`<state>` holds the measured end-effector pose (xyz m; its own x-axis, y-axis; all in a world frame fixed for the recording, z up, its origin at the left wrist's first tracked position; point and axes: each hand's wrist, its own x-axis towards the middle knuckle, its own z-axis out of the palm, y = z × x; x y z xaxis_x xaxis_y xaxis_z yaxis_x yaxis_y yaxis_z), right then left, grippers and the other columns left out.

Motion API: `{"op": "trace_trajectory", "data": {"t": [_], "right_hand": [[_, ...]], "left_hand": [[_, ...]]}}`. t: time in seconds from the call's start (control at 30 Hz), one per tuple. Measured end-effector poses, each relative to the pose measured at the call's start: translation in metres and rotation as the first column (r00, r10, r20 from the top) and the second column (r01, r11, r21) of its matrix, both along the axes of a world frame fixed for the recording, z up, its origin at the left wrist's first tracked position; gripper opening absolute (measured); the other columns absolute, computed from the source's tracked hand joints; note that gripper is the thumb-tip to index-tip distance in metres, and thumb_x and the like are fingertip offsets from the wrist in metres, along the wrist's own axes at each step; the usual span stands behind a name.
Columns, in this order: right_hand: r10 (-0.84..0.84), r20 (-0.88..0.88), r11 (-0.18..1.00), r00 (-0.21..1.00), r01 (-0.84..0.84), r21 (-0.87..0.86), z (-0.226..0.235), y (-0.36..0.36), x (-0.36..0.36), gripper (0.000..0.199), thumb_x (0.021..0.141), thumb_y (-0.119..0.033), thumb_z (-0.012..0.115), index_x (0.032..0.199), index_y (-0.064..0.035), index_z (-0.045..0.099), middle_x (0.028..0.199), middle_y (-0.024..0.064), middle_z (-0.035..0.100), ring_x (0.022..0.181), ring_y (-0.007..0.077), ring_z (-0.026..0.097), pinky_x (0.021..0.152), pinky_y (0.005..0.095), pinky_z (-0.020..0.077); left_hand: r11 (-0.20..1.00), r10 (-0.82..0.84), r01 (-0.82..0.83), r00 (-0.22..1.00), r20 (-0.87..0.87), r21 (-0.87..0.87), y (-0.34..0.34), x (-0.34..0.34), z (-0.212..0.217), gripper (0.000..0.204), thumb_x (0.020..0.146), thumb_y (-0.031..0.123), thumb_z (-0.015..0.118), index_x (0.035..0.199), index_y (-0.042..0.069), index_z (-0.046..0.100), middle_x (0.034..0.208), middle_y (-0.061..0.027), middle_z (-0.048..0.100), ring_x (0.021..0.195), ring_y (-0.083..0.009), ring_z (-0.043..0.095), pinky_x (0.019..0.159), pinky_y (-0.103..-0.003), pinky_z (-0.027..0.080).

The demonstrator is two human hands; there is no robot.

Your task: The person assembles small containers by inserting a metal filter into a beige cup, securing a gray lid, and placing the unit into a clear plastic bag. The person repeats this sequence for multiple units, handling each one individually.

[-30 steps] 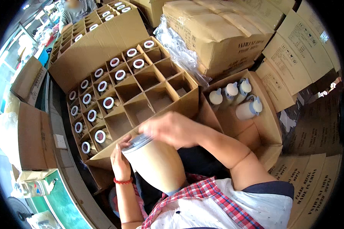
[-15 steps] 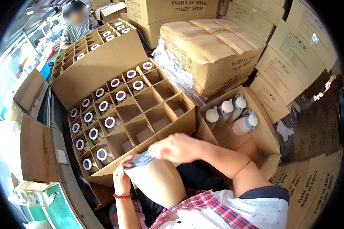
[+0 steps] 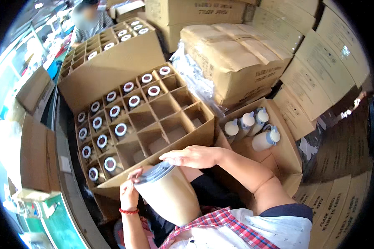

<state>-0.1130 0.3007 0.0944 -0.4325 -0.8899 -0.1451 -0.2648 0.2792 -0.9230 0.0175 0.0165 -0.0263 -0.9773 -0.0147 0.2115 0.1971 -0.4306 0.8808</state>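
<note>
A cream flask body (image 3: 172,199) with a grey-blue ring or cap (image 3: 154,172) at its upper end leans against my lap, tilted to the left. The fingers of my left hand (image 3: 131,191) are curled at the left edge of that grey-blue end, steadying the flask. Above its right edge lies my right hand (image 3: 191,157), fingers stretched out flat and pointing left, touching or just over the rim. Straight ahead stands a divided carton (image 3: 187,139) holding several glass flask refills (image 3: 120,129) with white-ringed mouths; several of its nearer right cells hold no refill.
An open carton (image 3: 284,159) on the right holds several finished flasks (image 3: 265,139) with pale lids. Stacked closed cartons (image 3: 237,62) rise behind and to the right. Another divided carton (image 3: 112,66) stands farther back, with a person (image 3: 89,25) beyond it. Clear plastic (image 3: 191,74) hangs between boxes.
My right hand's fingers have gone from bent at the rim to stretched out flat. My left hand keeps its place on the flask. The view has shifted slightly.
</note>
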Motion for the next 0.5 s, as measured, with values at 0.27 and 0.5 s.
{"op": "trace_trajectory", "data": {"t": [0.27, 0.5], "right_hand": [[0.337, 0.843, 0.900, 0.420, 0.119, -0.419, -0.108, -0.066, -0.051, 0.068, 0.102, -0.052, 0.029, 0.141, 0.0033, 0.036, 0.142, 0.0208, 0.046, 0.126, 0.0291, 0.050, 0.108, 0.0406, 0.0387], [0.063, 0.213, 0.995, 0.975, -0.046, -0.084, -0.038, -0.028, -0.012, 0.074, 0.100, -0.056, 0.031, 0.149, -0.0005, 0.025, 0.134, 0.0193, 0.055, 0.129, 0.0246, 0.049, 0.105, 0.0355, 0.0380]], "left_hand": [[0.284, 0.067, -0.303, 0.953, -0.297, -0.910, 0.107, -0.020, 0.138, 0.022, 0.087, 0.014, 0.064, 0.105, 0.002, 0.068, 0.105, -0.0143, 0.066, 0.104, -0.0287, 0.060, 0.086, -0.035, 0.045], [0.980, -0.141, 0.116, 0.978, -0.154, -0.162, 0.025, -0.015, 0.042, 0.021, 0.093, 0.021, 0.060, 0.099, 0.007, 0.074, 0.115, -0.0134, 0.065, 0.137, -0.0374, 0.034, 0.112, -0.054, 0.022]]}}
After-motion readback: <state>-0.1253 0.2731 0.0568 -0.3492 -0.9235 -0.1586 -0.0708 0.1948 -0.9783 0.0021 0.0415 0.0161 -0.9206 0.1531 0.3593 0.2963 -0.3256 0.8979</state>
